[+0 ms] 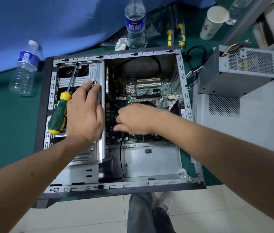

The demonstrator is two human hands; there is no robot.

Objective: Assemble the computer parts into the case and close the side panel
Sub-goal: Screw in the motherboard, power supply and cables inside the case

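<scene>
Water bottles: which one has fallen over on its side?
The empty water bottle with the white cap, left of the computer case, lies tipped over on the green mat. The other bottle, beyond the case, stands upright.

Bare forearms, no sleeves; grey trousers (139, 214); pale shoe (166, 201).

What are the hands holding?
Nothing clearly. The left hand rests flat on the drive cage; the screwdriver lies loose. The right hand is blurred, so it cannot be told.
</scene>
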